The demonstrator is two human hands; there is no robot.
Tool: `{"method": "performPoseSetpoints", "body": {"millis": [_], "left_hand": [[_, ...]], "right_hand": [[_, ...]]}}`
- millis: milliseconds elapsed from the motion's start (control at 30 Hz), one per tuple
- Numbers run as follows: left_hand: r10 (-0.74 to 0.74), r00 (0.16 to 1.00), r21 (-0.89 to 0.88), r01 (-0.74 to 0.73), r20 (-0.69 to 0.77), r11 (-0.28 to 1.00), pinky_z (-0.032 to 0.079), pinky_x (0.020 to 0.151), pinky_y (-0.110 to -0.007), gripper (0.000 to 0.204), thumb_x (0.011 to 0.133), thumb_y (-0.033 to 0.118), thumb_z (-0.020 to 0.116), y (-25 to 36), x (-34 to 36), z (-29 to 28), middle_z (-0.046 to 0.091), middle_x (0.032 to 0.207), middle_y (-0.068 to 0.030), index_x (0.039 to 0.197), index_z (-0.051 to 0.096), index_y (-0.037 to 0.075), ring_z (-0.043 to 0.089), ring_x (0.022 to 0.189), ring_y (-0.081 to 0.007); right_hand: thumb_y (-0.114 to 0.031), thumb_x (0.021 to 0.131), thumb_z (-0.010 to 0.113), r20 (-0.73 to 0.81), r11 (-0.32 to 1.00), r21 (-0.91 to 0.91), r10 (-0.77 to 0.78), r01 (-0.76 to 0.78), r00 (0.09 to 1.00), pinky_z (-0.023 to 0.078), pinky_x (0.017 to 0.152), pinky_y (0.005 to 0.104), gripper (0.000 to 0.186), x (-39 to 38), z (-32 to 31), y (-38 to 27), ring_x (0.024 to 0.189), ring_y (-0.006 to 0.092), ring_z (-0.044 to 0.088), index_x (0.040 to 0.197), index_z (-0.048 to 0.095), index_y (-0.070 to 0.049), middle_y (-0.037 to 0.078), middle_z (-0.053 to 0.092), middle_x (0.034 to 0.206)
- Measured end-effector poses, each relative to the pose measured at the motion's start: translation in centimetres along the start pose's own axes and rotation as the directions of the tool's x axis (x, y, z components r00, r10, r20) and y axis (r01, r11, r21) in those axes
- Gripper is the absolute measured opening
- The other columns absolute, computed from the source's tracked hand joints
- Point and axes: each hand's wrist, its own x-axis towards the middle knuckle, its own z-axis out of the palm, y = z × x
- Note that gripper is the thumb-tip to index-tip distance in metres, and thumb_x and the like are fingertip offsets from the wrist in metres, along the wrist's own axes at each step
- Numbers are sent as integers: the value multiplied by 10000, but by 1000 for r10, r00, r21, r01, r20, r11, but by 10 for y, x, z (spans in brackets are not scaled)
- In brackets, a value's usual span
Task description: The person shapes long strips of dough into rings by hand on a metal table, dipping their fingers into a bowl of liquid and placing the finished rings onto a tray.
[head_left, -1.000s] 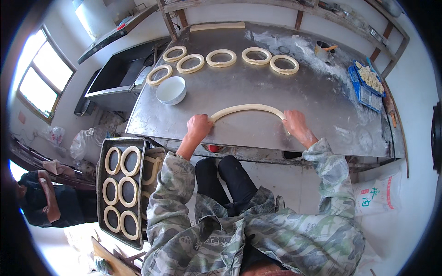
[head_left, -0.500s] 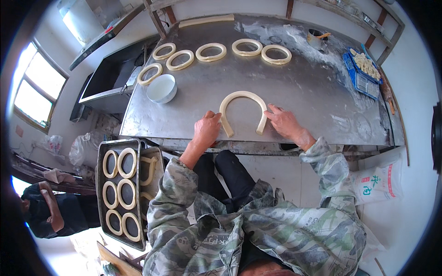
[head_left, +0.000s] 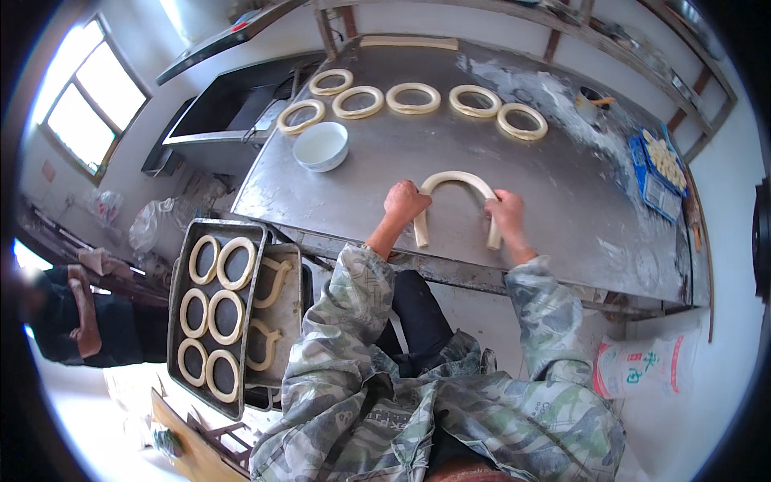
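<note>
A dough rope (head_left: 458, 177) is bent into an arch near the front of the metal table, its two free ends pointing toward me. My left hand (head_left: 404, 202) is closed round the arch's left side, with a stretch of dough hanging below the fingers. On the other side my right hand (head_left: 506, 214) grips the right leg between thumb and fingers. The free ends stay apart. Beyond my hands, several closed dough rings (head_left: 413, 98) lie in a curved row. A white bowl (head_left: 320, 148) sits to the left, between that row and my left hand.
A dark baking tray (head_left: 170, 321) with several dough rings overlaps another tray (head_left: 291, 309) of looped dough at left. At the table's right are a blue scale (head_left: 660, 193) bearing dough pieces, a rolling pin (head_left: 691, 210) and a metal pot (head_left: 589, 106). A person (head_left: 84, 321) stands left.
My hands have come closer together, and my right fingers now wrap the dough. The arch's legs hang more nearly parallel. The whole view has shifted.
</note>
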Motion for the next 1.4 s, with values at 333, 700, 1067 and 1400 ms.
{"method": "performPoseSetpoints", "body": {"millis": [333, 700, 1067, 1400], "left_hand": [[89, 972, -830, 136, 217, 541, 634, 754, -401, 338, 857, 132, 752, -53, -10, -110, 703, 983, -125, 1127, 669, -54, 716, 859, -254], [-81, 921, -690, -225, -381, 688, 566, 774, -317, 311, 868, 99, 745, -119, 61, -273, 722, 1000, -83, 1150, 680, -18, 693, 883, -171], [-54, 902, -447, -159, -428, 880, 555, 801, -341, 313, 765, 110, 801, -184, 105, -216, 762, 943, -130, 1041, 732, -19, 721, 853, -198], [-28, 914, -465, -180, -406, 867, 565, 748, -320, 300, 816, 129, 773, -160, 82, -244, 740, 924, -108, 1062, 716, -32, 702, 828, -178]], "right_hand": [[-106, 974, 610, 596, 430, 724, 5, -540, 803, 583, 887, 436, 339, 28, 34, -98, 1056, 290, 701, 1283, 577, 29, 194, 700, 1153], [-48, 956, 613, 450, 435, 853, -336, -288, 827, 522, 976, 429, 337, 153, 164, -306, 1102, 237, 675, 1291, 622, -11, 127, 722, 1147], [-74, 964, 608, 502, 580, 755, -208, -307, 840, 465, 952, 451, 322, 184, 240, -264, 1051, 163, 643, 1281, 650, -112, 27, 730, 1125], [-93, 969, 613, 511, 560, 759, -197, -332, 836, 543, 913, 495, 343, 164, 198, -287, 1066, 212, 680, 1312, 614, -97, 44, 729, 1144]]}}
